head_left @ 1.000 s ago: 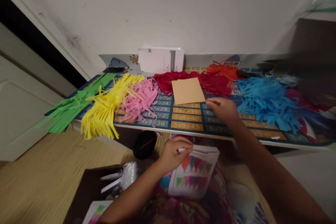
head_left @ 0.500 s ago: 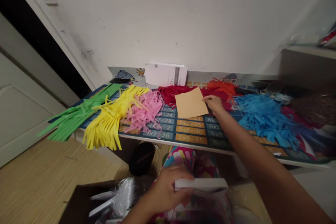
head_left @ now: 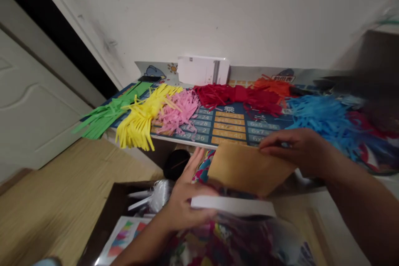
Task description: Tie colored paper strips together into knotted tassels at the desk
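My right hand (head_left: 296, 149) pinches the upper edge of some tan paper (head_left: 246, 170), which hangs tilted just off the table's front edge. Below it, my left hand (head_left: 190, 199) holds a white strip-like edge (head_left: 233, 205) between thumb and palm, its other fingers stretched toward the table. Clear film seems to hang under that edge, perhaps a plastic bag, though blur hides its shape. On the table lie fringed paper bundles: green (head_left: 106, 112), yellow (head_left: 143, 116), pink (head_left: 179, 110), red (head_left: 240, 95), orange (head_left: 272, 85) and blue (head_left: 321, 116).
A patterned multiplication mat (head_left: 202, 135) covers the table. A white flat item (head_left: 202, 70) leans on the wall behind a dark phone-like slab (head_left: 151, 79). At lower left, a cardboard box (head_left: 102, 212) contains silvery packets (head_left: 160, 195) and a printed card (head_left: 124, 235).
My right hand has lifted the tan paper off the table and brought it down toward me, above the white edge. My left hand's fingers have spread. The view has shifted.
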Action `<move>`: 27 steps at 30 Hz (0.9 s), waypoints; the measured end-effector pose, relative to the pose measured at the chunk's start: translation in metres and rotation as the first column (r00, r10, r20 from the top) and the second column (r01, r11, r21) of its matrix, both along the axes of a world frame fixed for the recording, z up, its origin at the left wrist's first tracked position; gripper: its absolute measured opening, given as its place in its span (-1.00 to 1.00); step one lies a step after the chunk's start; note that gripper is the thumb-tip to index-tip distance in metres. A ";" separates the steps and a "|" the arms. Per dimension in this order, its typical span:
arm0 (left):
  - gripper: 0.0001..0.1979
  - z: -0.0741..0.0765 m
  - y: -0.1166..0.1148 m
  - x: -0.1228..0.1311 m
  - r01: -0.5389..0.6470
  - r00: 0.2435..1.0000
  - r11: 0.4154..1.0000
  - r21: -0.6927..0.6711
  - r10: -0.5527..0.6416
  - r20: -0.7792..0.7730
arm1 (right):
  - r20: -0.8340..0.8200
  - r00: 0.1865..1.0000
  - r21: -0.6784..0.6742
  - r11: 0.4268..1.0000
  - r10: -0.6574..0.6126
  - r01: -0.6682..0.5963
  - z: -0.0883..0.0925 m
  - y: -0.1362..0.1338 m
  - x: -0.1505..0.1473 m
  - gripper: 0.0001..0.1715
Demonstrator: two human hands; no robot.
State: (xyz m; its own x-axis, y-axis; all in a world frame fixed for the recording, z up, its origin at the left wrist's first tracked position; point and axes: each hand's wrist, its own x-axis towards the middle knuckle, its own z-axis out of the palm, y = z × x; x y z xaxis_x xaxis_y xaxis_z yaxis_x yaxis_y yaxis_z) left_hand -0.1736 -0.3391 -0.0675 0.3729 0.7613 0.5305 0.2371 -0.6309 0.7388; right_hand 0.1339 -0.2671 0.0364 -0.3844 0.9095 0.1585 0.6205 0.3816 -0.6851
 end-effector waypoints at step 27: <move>-0.54 -0.004 0.011 0.013 0.030 0.997 0.954 -0.299 -0.008 0.073 | 0.028 0.946 0.483 0.824 0.324 -0.296 -0.065 -0.008 -0.027 -0.78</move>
